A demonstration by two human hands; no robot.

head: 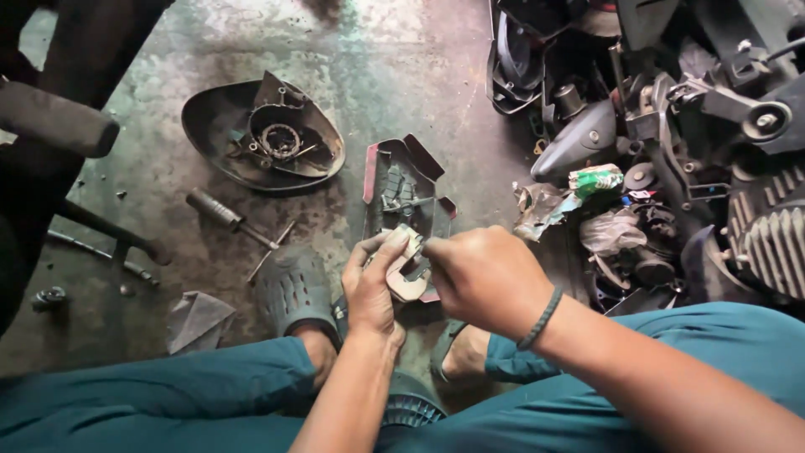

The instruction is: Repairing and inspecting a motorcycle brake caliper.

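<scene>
Metal part [406, 273] gripped by both hands [436, 281], red-edged tray [408, 180], screwdriver [225, 212] nearby

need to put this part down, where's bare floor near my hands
Bare floor lies above the oval housing, toward the top centre, and left of the screwdriver. The right side is crowded with engine parts; the small tray is full.

Your 2 hands meet over your knees [251, 377]. Your left hand [373, 281] is upright above the left knee, thumb and fingers curled shut around a small part. Your right hand [486, 277] reaches in from the right knee's side, knuckles up, fingertips pinched.
</scene>
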